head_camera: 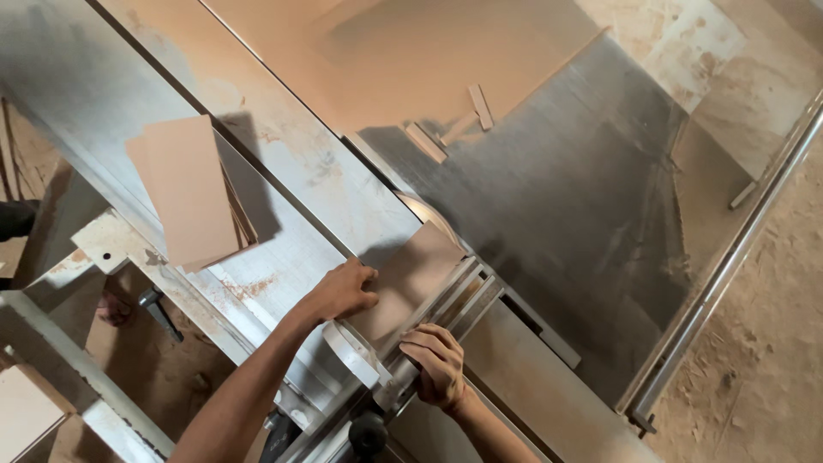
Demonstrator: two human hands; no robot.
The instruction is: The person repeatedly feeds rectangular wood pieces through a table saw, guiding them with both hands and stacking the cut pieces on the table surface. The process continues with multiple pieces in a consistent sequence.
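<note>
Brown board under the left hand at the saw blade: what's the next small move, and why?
Probably ease the board and mitre fence forward a little. The left hand presses the board flat, the right hand grips the fence, and the board's far edge sits at the blade. Keep fingers off the cut line.

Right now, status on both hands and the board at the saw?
Left hand flat on small board. Right hand gripping metal fence. Board at blade; offcuts beyond, stacked panels aside.
</note>
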